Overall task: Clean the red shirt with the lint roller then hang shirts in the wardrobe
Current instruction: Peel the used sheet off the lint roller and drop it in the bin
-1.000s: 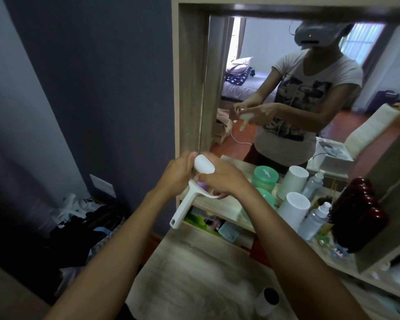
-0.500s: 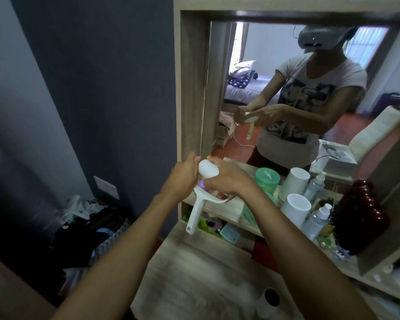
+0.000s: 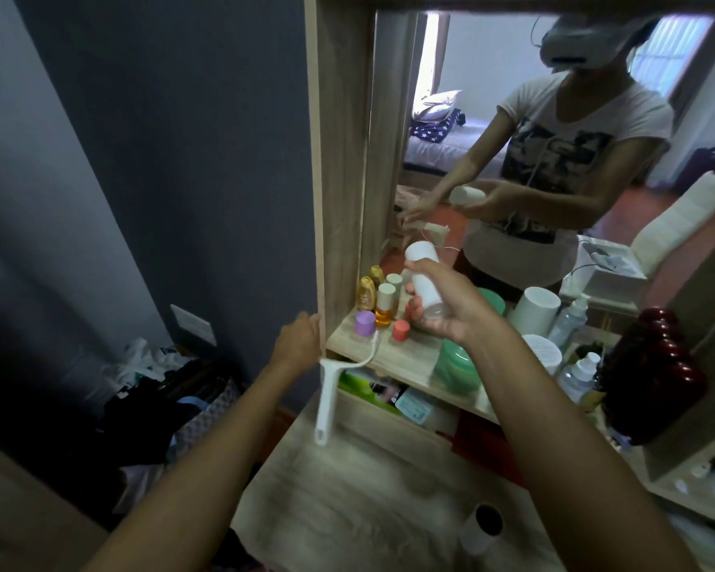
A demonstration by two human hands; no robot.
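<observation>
The lint roller is in two parts. My right hand (image 3: 450, 311) grips the white roll (image 3: 424, 278) and holds it tilted above the shelf (image 3: 409, 365). My left hand (image 3: 300, 340) is at the left edge of the mirror frame and holds the bare white handle (image 3: 325, 402) by its top end. The handle hangs down and its thin wire arm curves up to the right. My fingers on the handle are hidden. No red shirt is in view.
Small bottles (image 3: 382, 307), green jars (image 3: 455, 365), white cylinders (image 3: 533, 311) and a dark red object (image 3: 653, 381) crowd the shelf below the mirror (image 3: 492, 117). An empty cardboard tube (image 3: 481, 528) stands on the wooden table (image 3: 347, 489). Bags and clothes (image 3: 162, 398) lie on the floor at left.
The roll has come off the handle. My right hand has moved up and right with the roll; my left hand has moved down and left with the bare handle.
</observation>
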